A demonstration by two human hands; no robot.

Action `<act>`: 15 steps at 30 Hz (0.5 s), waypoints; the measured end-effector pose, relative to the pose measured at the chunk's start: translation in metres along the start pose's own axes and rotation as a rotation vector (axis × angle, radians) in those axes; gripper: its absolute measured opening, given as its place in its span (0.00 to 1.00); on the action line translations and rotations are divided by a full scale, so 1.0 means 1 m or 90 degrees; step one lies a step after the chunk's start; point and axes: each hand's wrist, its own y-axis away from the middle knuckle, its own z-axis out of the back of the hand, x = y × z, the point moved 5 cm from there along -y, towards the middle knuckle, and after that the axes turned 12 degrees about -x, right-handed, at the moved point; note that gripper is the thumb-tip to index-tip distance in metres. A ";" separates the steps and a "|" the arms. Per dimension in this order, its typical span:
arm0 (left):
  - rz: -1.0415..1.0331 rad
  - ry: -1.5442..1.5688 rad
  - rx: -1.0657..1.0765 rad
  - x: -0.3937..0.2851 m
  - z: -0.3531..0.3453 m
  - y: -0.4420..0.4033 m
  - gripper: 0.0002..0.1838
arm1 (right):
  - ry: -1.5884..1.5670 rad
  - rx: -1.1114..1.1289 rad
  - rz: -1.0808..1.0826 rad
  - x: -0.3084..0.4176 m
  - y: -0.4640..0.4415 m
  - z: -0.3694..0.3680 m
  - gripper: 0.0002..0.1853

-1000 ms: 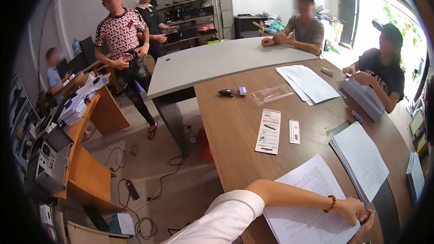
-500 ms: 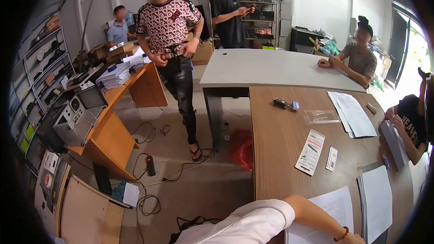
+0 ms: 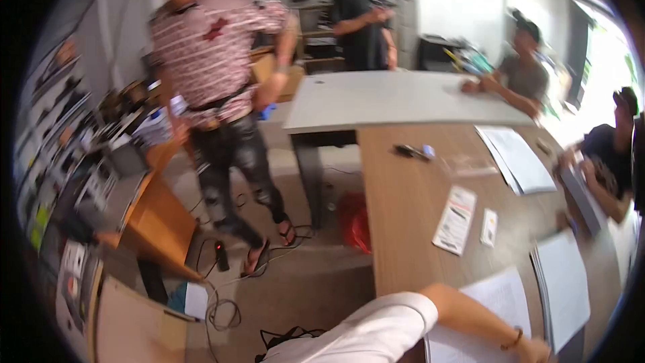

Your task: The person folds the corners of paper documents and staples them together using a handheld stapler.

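My left arm, in a white sleeve, reaches in from the bottom across a printed sheet (image 3: 500, 296) on the brown table. My left hand (image 3: 533, 350), below a bead bracelet (image 3: 514, 338), is at the bottom edge of the view, between this sheet and a stack of papers (image 3: 564, 289). Its fingers are blurred and partly cut off, so whether it holds anything is hidden. My right hand is not in view. Beyond the arm lie a blister-card package (image 3: 455, 220) and a smaller white packet (image 3: 490, 227).
On the brown table (image 3: 403, 228) are more papers (image 3: 516, 160), a dark object (image 3: 411, 152) and a clear plastic piece (image 3: 470, 165). A white table (image 3: 403, 97) adjoins it. Several people are around. Cables (image 3: 225, 312) and a red bag (image 3: 356, 225) are on the floor.
The person in the patterned shirt has stepped nearer and to the left. The view has shifted slightly and blurred. My left hand has barely moved on the table.
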 end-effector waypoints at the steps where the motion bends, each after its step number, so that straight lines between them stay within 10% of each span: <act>1: -0.013 0.017 -0.022 -0.002 -0.002 0.003 0.15 | -0.021 -0.012 -0.030 -0.010 -0.004 0.003 0.17; 6: 0.099 -0.011 0.076 -0.034 0.029 0.019 0.16 | -0.194 -0.097 -0.205 -0.038 0.001 0.008 0.15; 15: 0.140 -0.121 0.124 -0.058 0.035 0.022 0.16 | -0.138 -0.151 -0.123 0.010 0.012 -0.012 0.15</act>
